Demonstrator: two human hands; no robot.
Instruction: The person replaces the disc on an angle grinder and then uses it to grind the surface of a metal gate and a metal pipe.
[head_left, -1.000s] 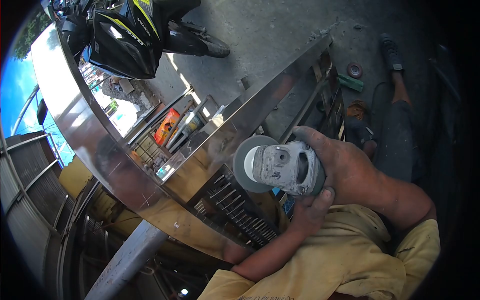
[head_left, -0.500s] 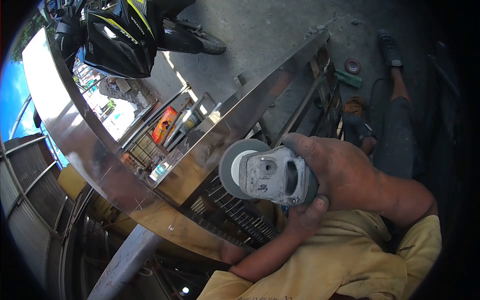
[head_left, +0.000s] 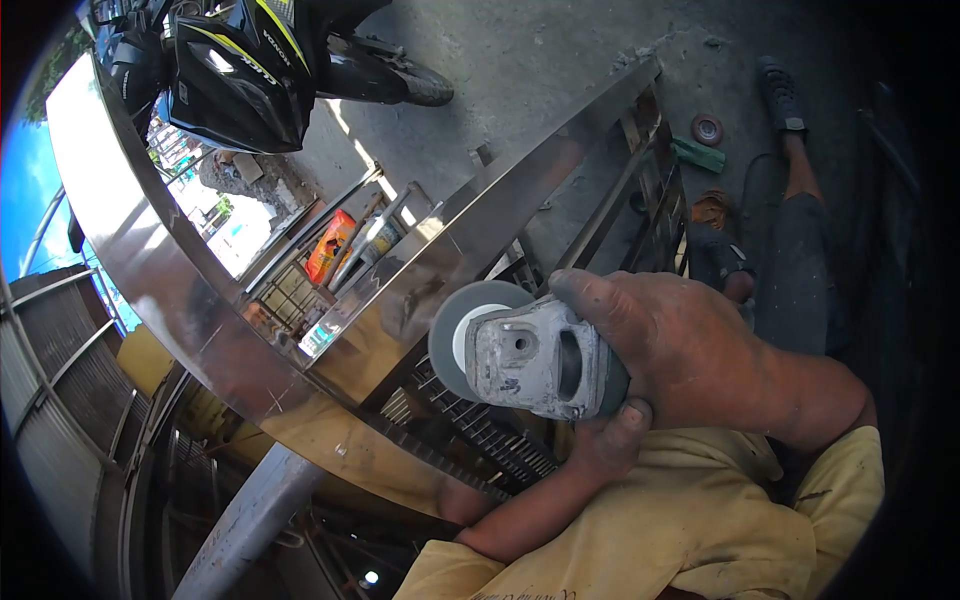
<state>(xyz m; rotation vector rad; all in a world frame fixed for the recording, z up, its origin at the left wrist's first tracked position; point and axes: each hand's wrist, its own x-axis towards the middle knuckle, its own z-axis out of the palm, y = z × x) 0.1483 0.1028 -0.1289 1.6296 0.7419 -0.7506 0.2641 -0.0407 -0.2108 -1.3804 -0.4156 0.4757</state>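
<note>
A grey, dust-covered angle grinder (head_left: 535,360) with a round grey disc (head_left: 455,340) is held between both hands. My right hand (head_left: 670,335) wraps over its body from the right, thumb along the top edge. From below, my left hand (head_left: 612,438) grips the same tool; its thumb shows and its other fingers are mostly hidden. The disc hangs over a shiny metal frame (head_left: 480,235), close to its slatted dark section (head_left: 480,425). Whether disc and metal touch cannot be made out. A wide curved metal band (head_left: 190,290) joins the frame at the left.
A black motorbike (head_left: 240,75) stands at the upper left. On the floor at the right lie a reddish round disc (head_left: 707,129) and a green object (head_left: 699,155), near a shod foot (head_left: 780,95). A grey pole (head_left: 250,515) slants at the lower left.
Both hands and the grinder have shifted left and slightly down over the frame. The grip on the tool looks the same. The camera view has shifted slightly.
</note>
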